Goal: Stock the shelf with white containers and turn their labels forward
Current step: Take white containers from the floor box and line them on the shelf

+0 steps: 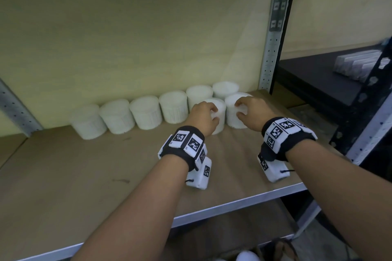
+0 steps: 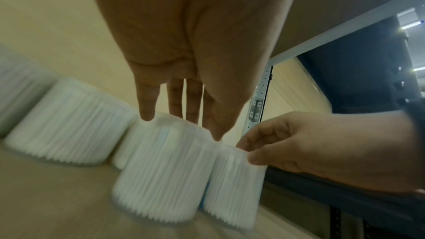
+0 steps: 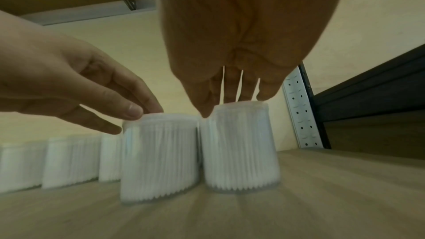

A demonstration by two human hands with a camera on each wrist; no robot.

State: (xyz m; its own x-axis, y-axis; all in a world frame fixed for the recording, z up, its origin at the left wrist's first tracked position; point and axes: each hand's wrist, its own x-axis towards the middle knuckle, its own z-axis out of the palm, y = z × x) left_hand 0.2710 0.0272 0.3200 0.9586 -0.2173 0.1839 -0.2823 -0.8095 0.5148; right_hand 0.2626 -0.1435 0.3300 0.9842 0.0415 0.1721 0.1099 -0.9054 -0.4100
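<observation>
Nearest to me ran the grey metal front edge of the pale wooden shelf board, with both of my forearms reaching over it. Each wrist carried a black strap with white square-patterned marker blocks.

My left hand sat on top of a white ribbed cylindrical container; its fingers and thumb came down around the rim and gripped it there. My right hand gripped a second white ribbed container in the same manner, fingertips on the far rim and the thumb on the near rim. The two containers stood upright, side by side and touching, toward the right end of the shelf and just in front of the back row. From the wrist views their sides appeared motion-blurred, and I could not tell which way any label faced.

Behind them, a row of six more white containers stood upright along the beige back wall, close together; faint printing showed on some of their fronts.

Farthest right rose a perforated grey metal upright, and beyond it a dark neighbouring shelf bearing pale flat packets.
</observation>
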